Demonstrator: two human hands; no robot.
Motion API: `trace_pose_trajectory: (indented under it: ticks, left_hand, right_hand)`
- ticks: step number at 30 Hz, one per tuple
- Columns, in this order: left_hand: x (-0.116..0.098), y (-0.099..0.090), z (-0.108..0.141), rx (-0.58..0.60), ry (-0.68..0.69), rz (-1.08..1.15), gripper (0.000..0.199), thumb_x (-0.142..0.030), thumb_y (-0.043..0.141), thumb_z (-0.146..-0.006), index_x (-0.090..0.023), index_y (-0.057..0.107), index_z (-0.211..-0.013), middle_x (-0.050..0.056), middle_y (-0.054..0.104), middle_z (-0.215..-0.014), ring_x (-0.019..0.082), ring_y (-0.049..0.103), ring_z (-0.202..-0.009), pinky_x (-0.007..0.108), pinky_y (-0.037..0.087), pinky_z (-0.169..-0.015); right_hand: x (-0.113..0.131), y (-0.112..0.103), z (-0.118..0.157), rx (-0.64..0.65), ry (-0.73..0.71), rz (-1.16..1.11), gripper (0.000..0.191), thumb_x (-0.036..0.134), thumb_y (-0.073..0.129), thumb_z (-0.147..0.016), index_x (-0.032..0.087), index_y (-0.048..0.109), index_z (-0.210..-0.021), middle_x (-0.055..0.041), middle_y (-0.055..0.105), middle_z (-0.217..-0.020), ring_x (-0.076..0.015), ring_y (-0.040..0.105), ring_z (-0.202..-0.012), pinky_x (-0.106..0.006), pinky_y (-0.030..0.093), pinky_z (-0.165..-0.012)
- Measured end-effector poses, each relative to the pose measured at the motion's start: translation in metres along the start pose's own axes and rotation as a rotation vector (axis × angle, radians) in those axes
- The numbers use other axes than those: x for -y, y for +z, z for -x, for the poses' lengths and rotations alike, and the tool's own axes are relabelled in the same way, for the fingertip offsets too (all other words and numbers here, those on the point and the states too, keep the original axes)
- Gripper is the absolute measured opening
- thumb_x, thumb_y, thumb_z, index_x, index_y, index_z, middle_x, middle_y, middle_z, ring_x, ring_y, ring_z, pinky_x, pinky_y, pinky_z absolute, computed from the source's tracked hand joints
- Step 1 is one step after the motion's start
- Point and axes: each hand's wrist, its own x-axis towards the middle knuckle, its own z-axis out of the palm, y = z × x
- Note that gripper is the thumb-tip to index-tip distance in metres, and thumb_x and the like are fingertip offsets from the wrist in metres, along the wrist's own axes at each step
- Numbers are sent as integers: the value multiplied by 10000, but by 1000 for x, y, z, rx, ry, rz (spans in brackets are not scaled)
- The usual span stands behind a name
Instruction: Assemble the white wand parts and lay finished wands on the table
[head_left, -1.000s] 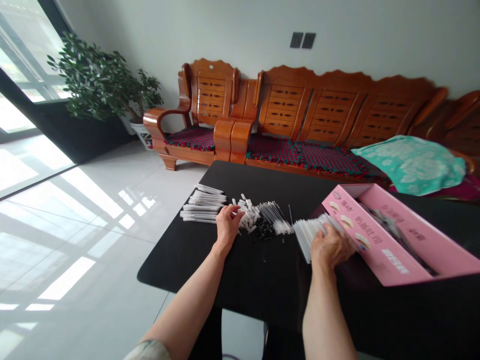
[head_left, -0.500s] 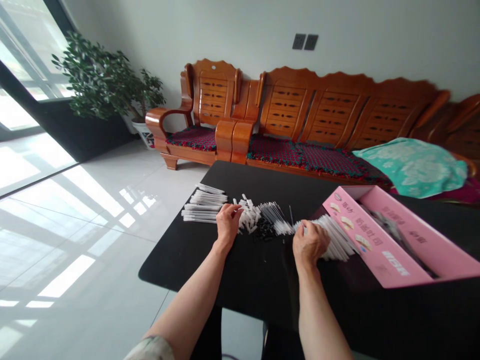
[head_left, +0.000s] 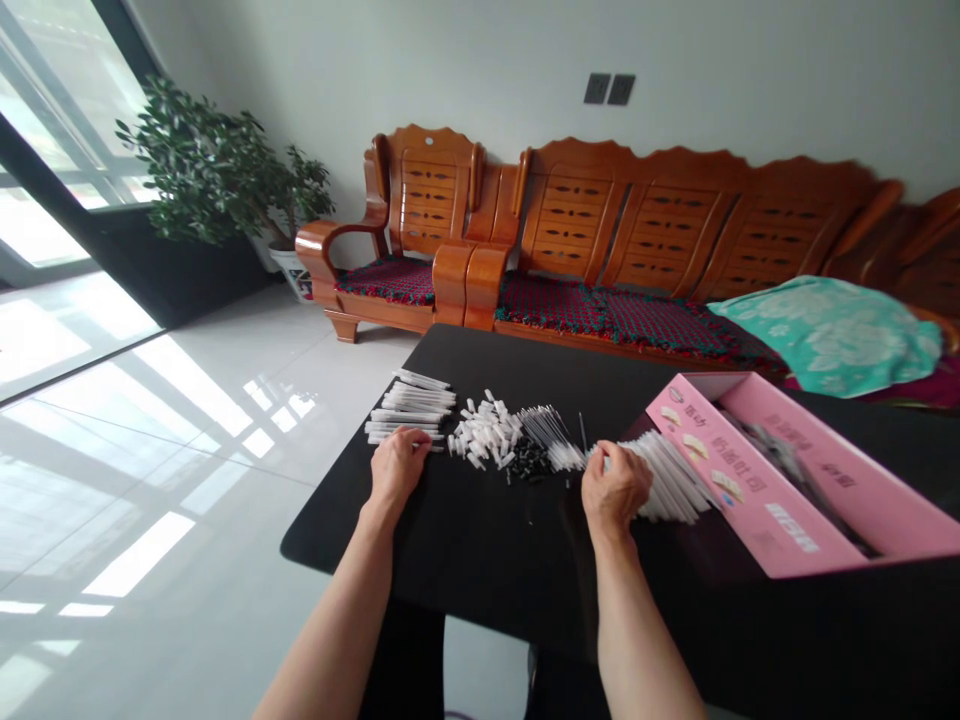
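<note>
At the near end of a row of white pens (head_left: 412,398), my left hand (head_left: 396,468) is closed, its fingertips pinching a pen (head_left: 436,449) whose end shows beside them. My right hand (head_left: 615,488) is curled with thumb and fingers together over the left ends of a stack of translucent white tubes (head_left: 671,480). Whatever those fingers hold is hidden. Between the hands lie a heap of white caps (head_left: 487,428), a pile of small black plugs (head_left: 529,460) and a fan of thin pen refills (head_left: 553,435). One refill (head_left: 583,430) lies apart.
An open pink box (head_left: 739,480) with printed sides stands on the black table (head_left: 480,540) to the right. Behind the table is a wooden sofa (head_left: 660,225) with a turquoise cloth (head_left: 829,335) on it. A potted plant (head_left: 225,180) stands at the back left.
My left hand has moved left and slightly nearer, from beside the white caps to the near end of the pen row. My right hand has barely shifted by the tubes.
</note>
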Motion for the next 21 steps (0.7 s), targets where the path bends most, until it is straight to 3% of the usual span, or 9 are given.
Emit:
trace_pose_trajectory:
  ticks: [6,9,11,14,18,21]
  left_hand:
    - [4,-5,13,72,122,-2,116,-255,668,-818,-280,749,-898,18,702,-987,214,658,-879,272,436,-716]
    - [3,-11,14,44,152,18,104,-246,642,-843,-269,742,-865,21,708,-939,210,660,-832,267,432,-699]
    - [-6,-15,11,-15,182,101,115,-261,625,-865,-256,739,-865,27,710,-884,196,653,-770,263,436,-696]
    - [-37,-13,4,-65,289,292,120,-271,627,-876,-243,742,-892,35,713,-888,176,644,-734,258,450,-704]
    - [-81,13,0,-17,489,540,166,-249,585,-912,-245,744,-960,57,714,-971,184,667,-867,264,484,-802]
    - [-95,43,5,-28,483,632,189,-226,570,-919,-254,745,-984,66,717,-979,192,675,-882,286,503,-819]
  right_hand:
    - [0,0,0,16,13,-12,175,211,498,-866,167,662,-827,-101,650,-763,-243,539,-763,-356,349,-738]
    - [3,-1,-1,9,0,-30,185,225,496,-890,164,663,-839,-103,668,-785,-243,552,-772,-355,366,-751]
    - [8,-3,-1,5,-12,-71,206,250,484,-919,162,662,-862,-105,675,-803,-242,568,-791,-357,382,-774]
    - [19,-6,-1,41,-64,-177,248,271,436,-961,163,654,-912,-105,678,-838,-237,589,-828,-364,403,-818]
    - [35,-7,3,157,-190,-334,258,241,396,-984,180,642,-936,-93,682,-878,-223,593,-861,-363,421,-846]
    - [45,-7,6,274,-266,-392,257,225,387,-992,182,638,-959,-88,678,-897,-219,581,-882,-363,421,-851]
